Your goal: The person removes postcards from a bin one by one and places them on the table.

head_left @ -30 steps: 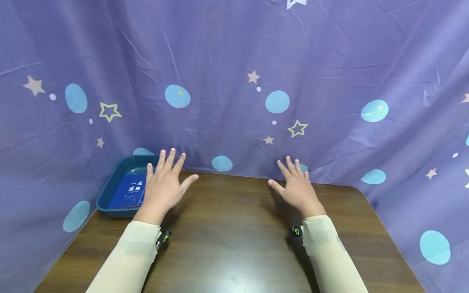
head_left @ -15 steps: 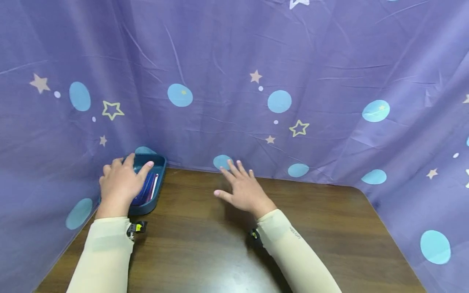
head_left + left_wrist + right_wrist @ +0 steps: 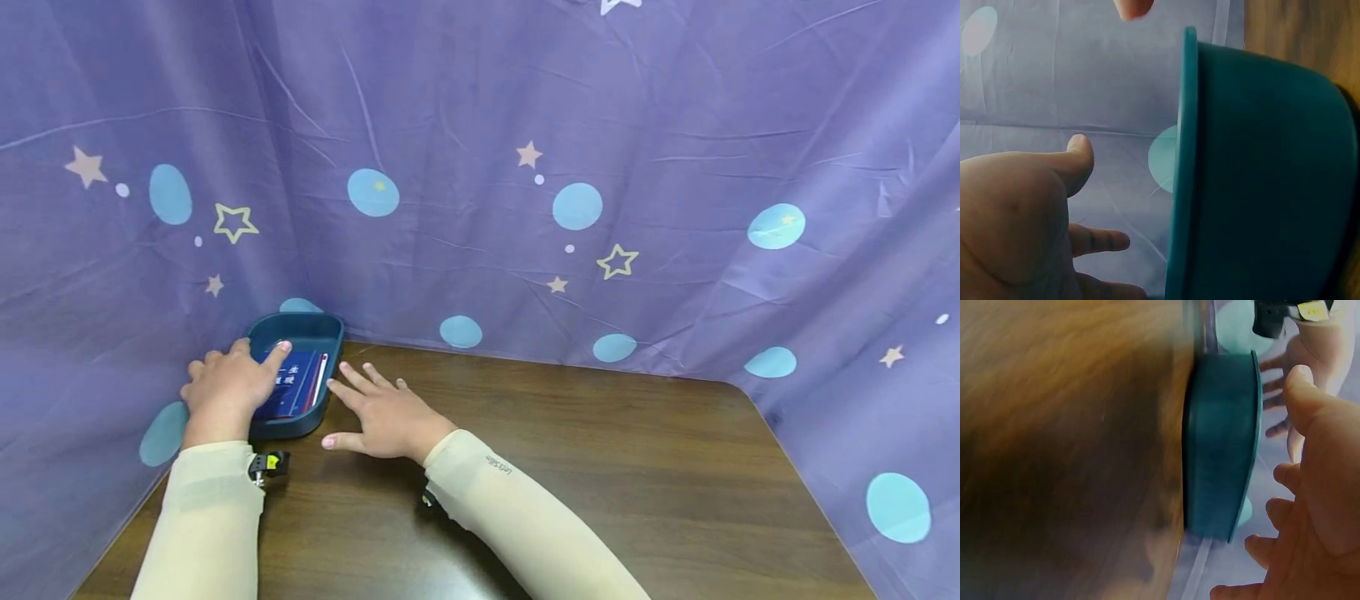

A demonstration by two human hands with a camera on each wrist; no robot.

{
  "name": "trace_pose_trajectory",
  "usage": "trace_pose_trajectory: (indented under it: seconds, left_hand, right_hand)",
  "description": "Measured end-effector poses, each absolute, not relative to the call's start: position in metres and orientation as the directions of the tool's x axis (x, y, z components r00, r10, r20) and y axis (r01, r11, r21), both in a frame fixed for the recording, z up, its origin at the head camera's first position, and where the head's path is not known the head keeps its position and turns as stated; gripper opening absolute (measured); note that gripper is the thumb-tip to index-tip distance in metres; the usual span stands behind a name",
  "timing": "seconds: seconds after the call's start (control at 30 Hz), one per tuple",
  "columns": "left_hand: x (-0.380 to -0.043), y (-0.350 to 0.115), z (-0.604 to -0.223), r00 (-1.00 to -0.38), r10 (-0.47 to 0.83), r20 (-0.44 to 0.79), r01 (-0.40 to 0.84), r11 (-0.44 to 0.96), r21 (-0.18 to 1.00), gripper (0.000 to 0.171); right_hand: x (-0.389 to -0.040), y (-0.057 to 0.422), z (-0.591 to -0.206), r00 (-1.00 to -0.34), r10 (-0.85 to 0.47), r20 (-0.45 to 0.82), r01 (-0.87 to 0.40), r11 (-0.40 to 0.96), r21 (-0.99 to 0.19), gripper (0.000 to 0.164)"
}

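A dark teal plastic tray (image 3: 279, 430) stands at the table's back left corner. Inside it lie blue booklets (image 3: 296, 385) with white characters on the top cover; a reddish and a white edge show at their right. My left hand (image 3: 227, 392) hovers over the tray's left side, covering part of it. In the left wrist view, that left hand (image 3: 1016, 212) is apart from the tray's rim (image 3: 1184, 156), its fingers relaxed. To the right of the tray, my right hand (image 3: 392, 419) has its fingers spread, their tips close to the tray wall; whether they touch is unclear.
The brown wooden table (image 3: 600, 467) stretches to the right and toward me. A purple curtain (image 3: 465, 125) with stars and blue dots hangs along the back and left edges. On my left wrist sits a small black camera (image 3: 272, 463).
My left hand has moved left, from the tray's right side to its left side. The right hand has travelled far left across the table to the tray's right side. The tray has stayed put.
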State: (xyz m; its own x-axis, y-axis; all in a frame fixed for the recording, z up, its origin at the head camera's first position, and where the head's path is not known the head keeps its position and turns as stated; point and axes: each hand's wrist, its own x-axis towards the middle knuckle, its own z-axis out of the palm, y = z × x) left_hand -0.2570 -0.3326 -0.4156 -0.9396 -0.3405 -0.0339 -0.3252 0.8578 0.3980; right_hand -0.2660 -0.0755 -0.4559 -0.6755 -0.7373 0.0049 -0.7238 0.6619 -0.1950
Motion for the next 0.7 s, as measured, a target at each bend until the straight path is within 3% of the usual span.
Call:
trace_pose_trajectory:
  seconds: [0.27, 0.7]
  left_hand:
    - [-0.258, -0.335, -0.419, -0.934, -0.322, -0.154, -0.357, 0.848, 0.393, 0.118]
    - [-0.259, -0.324, -0.415, -0.982, -0.169, -0.082, -0.187, 0.909, 0.374, 0.117]
  right_hand:
    - [-0.26, -0.087, -0.453, -0.647, -0.761, -0.06, -0.735, 0.642, -0.22, 0.086]
    - [-0.266, -0.061, -0.459, -0.618, -0.786, -0.002, -0.767, 0.604, -0.216, 0.081]
